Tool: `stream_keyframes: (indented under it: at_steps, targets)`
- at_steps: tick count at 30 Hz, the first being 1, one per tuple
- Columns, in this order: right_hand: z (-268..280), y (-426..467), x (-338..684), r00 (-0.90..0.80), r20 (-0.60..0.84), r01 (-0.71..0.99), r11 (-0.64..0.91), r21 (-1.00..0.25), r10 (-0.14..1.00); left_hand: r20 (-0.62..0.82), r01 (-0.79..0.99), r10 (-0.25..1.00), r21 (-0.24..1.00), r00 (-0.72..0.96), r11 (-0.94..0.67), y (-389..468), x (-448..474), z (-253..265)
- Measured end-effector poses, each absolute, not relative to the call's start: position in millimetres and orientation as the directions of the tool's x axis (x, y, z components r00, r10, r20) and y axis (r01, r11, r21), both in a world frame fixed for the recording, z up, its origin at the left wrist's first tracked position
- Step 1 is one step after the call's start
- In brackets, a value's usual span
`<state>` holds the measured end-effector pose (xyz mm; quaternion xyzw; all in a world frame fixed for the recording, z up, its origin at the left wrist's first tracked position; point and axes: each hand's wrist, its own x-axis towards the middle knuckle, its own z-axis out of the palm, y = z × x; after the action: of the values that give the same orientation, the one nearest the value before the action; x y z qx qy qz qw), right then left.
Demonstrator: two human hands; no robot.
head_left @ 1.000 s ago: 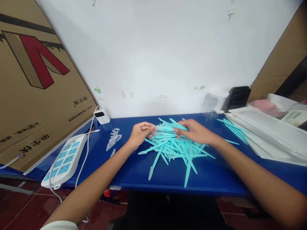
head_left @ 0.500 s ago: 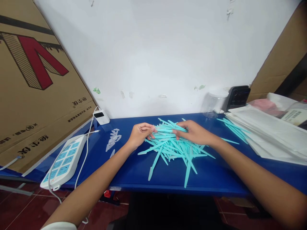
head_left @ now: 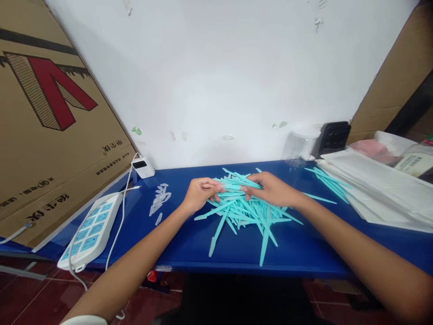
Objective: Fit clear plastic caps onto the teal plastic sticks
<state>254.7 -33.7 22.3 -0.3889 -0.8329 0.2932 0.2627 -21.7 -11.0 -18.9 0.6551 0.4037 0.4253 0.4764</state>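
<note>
Left hand [head_left: 203, 194]: pinched on turquoise eyebrow razor [head_left: 232, 186]
Right hand [head_left: 269, 187]: clamped on same razor
Razor pile [head_left: 251, 211]: below, toward front edge of table [head_left: 189, 246]

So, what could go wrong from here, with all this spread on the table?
The left forearm might brush the small clear pieces nearby. One turquoise stick juts toward the front edge of the blue table, so a bump could knock it off. With the left hand and right hand at the loose pile, sticks might slide out.
</note>
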Motion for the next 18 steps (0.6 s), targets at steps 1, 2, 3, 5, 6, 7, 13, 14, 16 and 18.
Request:
stream_keyframes:
  at_steps: [1,2,3,5,6,7,13,14,16,18]
  targets:
    - [21.6,-33.9,253.8,-0.568,0.207,0.484,0.527,-0.698,0.797,0.171,0.126,0.933,0.967,0.318,-0.22,-12.3,-20.3,-19.5]
    - [20.9,-33.7,253.4,-0.576,0.204,0.473,0.526,-0.706,0.792,0.168,0.126,0.932,0.968,0.321,-0.218,-13.7,-19.1,-19.9]
    - [20.2,-33.4,253.3,-0.581,0.202,0.462,0.524,-0.715,0.788,0.165,0.124,0.932,0.969,0.323,-0.215,-14.9,-18.1,-20.0]
    - [19.2,-32.6,254.0,-0.585,0.201,0.449,0.519,-0.727,0.786,0.165,0.117,0.933,0.971,0.319,-0.211,-17.0,-16.7,-19.7]
    - [19.0,-32.3,254.5,-0.584,0.199,0.447,0.517,-0.73,0.787,0.166,0.116,0.934,0.97,0.318,-0.212,-17.7,-16.3,-19.4]
    - [19.0,-32.1,254.7,-0.583,0.199,0.448,0.516,-0.73,0.788,0.17,0.116,0.934,0.97,0.313,-0.215,-18.2,-15.9,-19.1]
    - [19.3,-32.9,252.3,-0.561,0.167,0.45,0.468,-0.761,0.81,0.184,0.126,0.933,0.964,0.309,-0.232,-15.2,-16.5,-15.8]
    - [18.6,-32.4,252.6,-0.54,0.145,0.452,0.431,-0.781,0.829,0.189,0.128,0.933,0.963,0.305,-0.237,-13.8,-17.9,-15.0]
    - [16.6,-29.9,255.7,-0.464,0.13,0.475,0.37,-0.799,0.876,0.201,0.132,0.937,0.96,0.284,-0.246,-10.8,-21.9,-13.9]
    - [14.2,-25.1,262.1,-0.382,0.175,0.512,0.365,-0.778,0.908,0.21,0.145,0.944,0.957,0.255,-0.252,-7.7,-26.3,-14.6]
